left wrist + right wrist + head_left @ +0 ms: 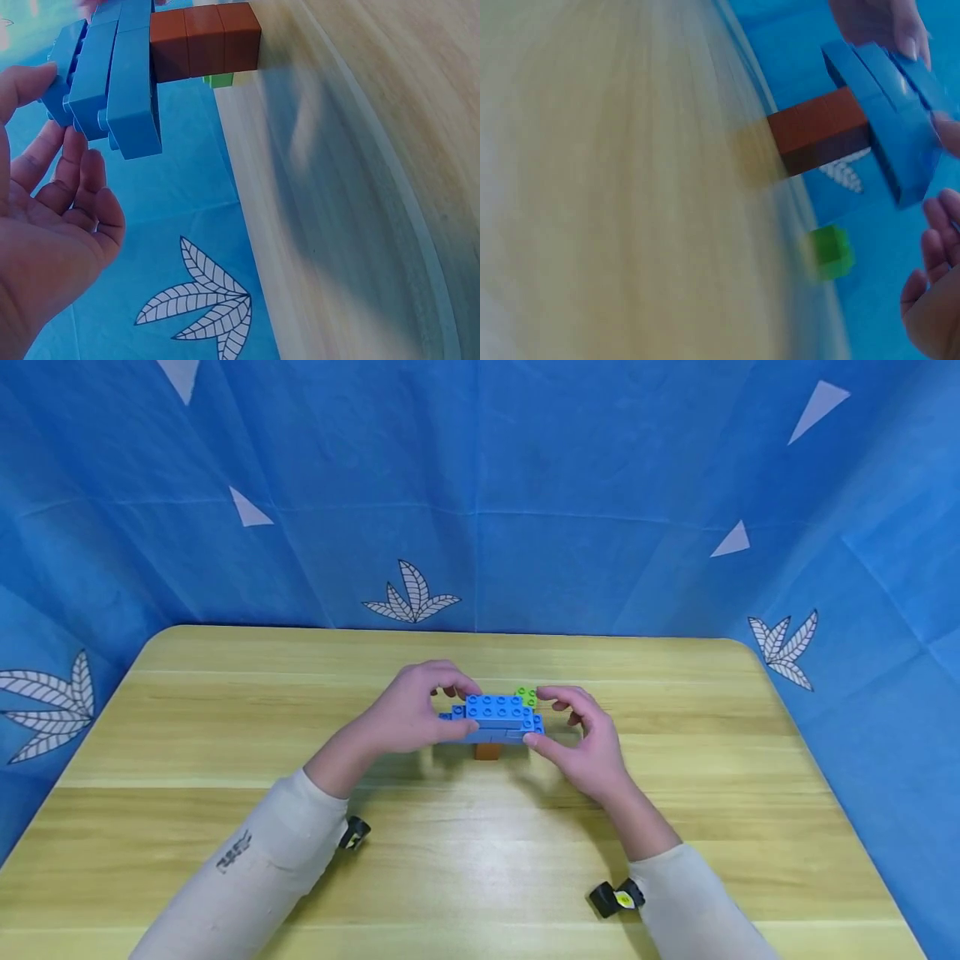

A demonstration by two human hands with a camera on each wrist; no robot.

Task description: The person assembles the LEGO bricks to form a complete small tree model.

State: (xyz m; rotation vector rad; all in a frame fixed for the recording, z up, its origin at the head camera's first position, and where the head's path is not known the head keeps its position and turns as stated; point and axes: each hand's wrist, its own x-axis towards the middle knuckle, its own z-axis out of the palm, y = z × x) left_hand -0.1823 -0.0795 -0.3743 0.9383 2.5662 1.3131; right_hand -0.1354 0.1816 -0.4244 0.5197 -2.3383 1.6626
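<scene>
A stepped stack of blue toy bricks (495, 712) stands on a brown brick column (487, 751), both near the middle of the table. My left hand (416, 710) pinches the left end of the top blue brick (493, 707), thumb in front and fingertips behind. In the left wrist view, its thumb and fingers lie on opposite sides of that brick. My right hand (592, 747) is at the stack's right end, its thumb tip right at the blue bricks. The right index finger reaches behind, apart from the stack.
A small green brick (527, 697) sits on the table behind the stack. The wooden table (465, 860) has its far edge against a blue cloth (562, 527) with leaf prints. Black wrist devices (617, 897) are worn at both sleeves.
</scene>
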